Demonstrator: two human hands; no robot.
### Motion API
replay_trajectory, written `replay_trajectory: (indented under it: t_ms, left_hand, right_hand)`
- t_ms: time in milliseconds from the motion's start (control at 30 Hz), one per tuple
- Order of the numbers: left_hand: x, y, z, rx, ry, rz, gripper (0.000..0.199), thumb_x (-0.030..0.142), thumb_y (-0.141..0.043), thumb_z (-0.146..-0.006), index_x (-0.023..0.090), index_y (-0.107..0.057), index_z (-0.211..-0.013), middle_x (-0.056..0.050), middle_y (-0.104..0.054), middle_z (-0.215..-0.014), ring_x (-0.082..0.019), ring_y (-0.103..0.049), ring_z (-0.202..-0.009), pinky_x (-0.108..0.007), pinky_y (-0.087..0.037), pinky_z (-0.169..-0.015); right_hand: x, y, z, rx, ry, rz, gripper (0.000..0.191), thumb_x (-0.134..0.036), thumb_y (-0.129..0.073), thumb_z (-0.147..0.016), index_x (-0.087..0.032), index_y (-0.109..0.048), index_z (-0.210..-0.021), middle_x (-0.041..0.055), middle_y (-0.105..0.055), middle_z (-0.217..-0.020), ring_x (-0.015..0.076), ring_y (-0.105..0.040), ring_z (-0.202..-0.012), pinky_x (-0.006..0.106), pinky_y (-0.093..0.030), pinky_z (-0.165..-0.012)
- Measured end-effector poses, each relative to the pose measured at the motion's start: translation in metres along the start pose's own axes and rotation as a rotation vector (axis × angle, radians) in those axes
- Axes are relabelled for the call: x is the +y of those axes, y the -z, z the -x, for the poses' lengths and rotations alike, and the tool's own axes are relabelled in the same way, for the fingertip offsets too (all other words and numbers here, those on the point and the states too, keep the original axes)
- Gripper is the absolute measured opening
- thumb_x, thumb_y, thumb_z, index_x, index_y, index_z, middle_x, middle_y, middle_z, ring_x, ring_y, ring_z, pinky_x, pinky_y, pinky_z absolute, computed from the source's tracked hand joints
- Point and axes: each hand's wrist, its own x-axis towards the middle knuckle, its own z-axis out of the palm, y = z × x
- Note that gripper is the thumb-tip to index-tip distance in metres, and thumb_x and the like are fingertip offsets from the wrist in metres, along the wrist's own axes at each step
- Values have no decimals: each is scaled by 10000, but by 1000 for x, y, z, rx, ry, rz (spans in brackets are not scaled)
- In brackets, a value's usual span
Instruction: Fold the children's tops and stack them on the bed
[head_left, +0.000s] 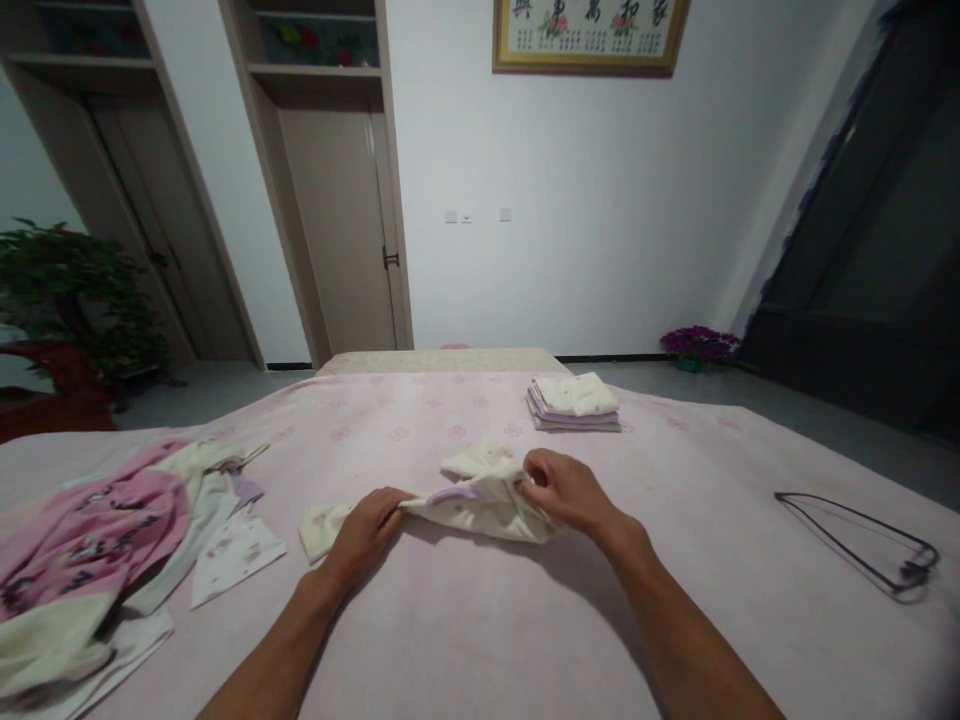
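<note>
A small cream children's top (495, 515) with lavender trim lies bunched on the pink sheet, between my two hands. My left hand (375, 518) is closed on its left part, near the sheet, and a sleeve-like end sticks out past the fingers. My right hand (566, 488) pinches the fabric at the right side and lifts it slightly. The underside of the top and the left fingertips are hidden.
To the left is a loose heap of clothes (142, 520), pink and white. A folded stack of clothes (574, 400) stands at the back right. A black wire hanger (855, 518) lies on the right of the pink flowered sheet (465, 640).
</note>
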Motion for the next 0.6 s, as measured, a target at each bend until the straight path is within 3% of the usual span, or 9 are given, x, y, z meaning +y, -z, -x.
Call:
replay_trajectory:
  t_ms: [167,267,367,433,567,600]
  left_hand:
    - [-8,2,-5,356,162,16,334,406,-428,-966,201,-675,-1058,-89,-707,-1083,-245,-647,-1026,-401,-506,-942]
    - [4,19,-13,532,164,12,350,448,-444,-956,199,-676,-1038,-83,-707,-1087,-244,-642,-1032,-370,-504,-913]
    - [32,53,-22,680,193,-4,353,484,-480,-946,198,-675,-1009,-45,-707,-988,-209,-645,-903,-301,-508,-786]
    - [56,81,-28,810,233,6,364,510,-495,-941,187,-663,-932,-3,-663,-803,-167,-599,-726,-251,-474,-642]
    - [108,135,-36,971,120,-48,363,552,-549,-911,210,-665,-878,4,-624,-745,-158,-550,-651,-271,-454,-590]
    - [121,147,-37,945,102,-44,337,552,-564,-907,232,-669,-883,3,-618,-733,-164,-545,-641,-276,-446,-569]
  right_hand:
    - [27,17,0,417,15,-340,113,-255,-564,-753,-232,-463,-707,56,-679,-930,214,-620,-889,325,-453,-825]
    - [21,25,4,480,55,-652,199,-261,-609,-760,-243,-431,-674,22,-652,-785,220,-640,-853,362,-489,-858]
    - [4,38,8,537,90,-834,277,-273,-665,-763,-240,-413,-653,-42,-516,-629,138,-529,-606,279,-492,-662]
    - [-9,51,11,595,56,-865,289,-278,-703,-743,-233,-425,-677,-55,-499,-633,103,-444,-538,216,-404,-517]
    - [-26,82,18,619,-69,-717,235,-350,-760,-737,-207,-589,-813,-30,-581,-692,104,-473,-553,194,-359,-465]
    - [-28,90,20,606,-91,-677,250,-392,-762,-749,-201,-620,-824,-20,-593,-696,109,-483,-554,198,-361,-459]
